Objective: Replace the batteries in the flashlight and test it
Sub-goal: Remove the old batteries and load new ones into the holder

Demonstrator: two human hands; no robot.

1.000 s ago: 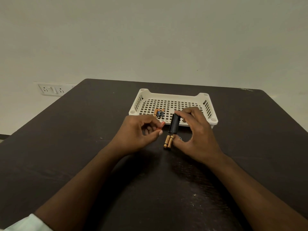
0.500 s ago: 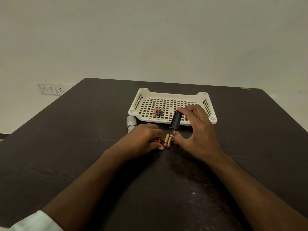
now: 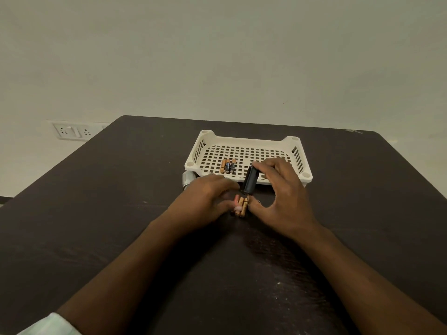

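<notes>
Flashlight head (image 3: 187, 181): lies on the surface just beyond the left hand, set aside.
Left hand (image 3: 208, 201): fingertips pinch loose batteries (image 3: 242, 206) to gather them.
Right hand (image 3: 280, 197): grips black battery holder (image 3: 250, 182), tilted for emptying.
Tray (image 3: 300, 176): beyond both hands, keeps three spare batteries (image 3: 227, 166).

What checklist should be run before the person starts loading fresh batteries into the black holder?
1. Black holder held in right hand: ok.
2. Holder emptied: cannot tell.
3. Removed batteries lying on the table: ok.
4. Left hand free: not ok, fingers at those batteries.
5. Other batteries waiting in the white tray: ok.
6. Silver flashlight part within reach: ok.
</notes>
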